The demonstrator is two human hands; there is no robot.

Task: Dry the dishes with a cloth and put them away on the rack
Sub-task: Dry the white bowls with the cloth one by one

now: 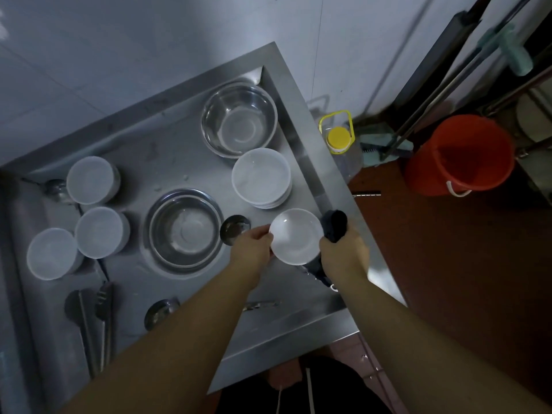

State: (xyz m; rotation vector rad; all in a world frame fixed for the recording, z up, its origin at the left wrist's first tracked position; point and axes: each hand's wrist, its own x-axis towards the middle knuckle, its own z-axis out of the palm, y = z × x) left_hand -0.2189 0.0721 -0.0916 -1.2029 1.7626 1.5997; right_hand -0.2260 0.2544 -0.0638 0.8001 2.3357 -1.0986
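Nearest the person, along the near edge of the steel counter (298,330), lay utensils not yet dried as far as could be judged: a pair of tongs (103,321) and a flat ladle (79,312) toward the near left corner, and a small steel dish (159,313) half hidden by the left forearm.

Just beyond, near the right edge, the work in hand was one small white bowl (296,236). The left hand (252,248) pinched its left rim with curled fingers. The right hand (343,252) was closed round a dark cloth (334,224), which was bunched against the bowl's right rim and hung below it. The bowl was held above the counter, not resting on it. It looked to be mid-drying.

Further in, plenty was left. A large steel bowl (183,230) stood mid-counter with a ladle cup (235,228) beside it. Three white containers (100,231) clustered at the left edge. A stack of white bowls (261,177) sat by the right edge, with a second steel bowl (239,119) in the far right corner. Water spots showed on the steel.

No rack could be made out for certain, so nothing could be counted as put away. The task seemed at an early stage.
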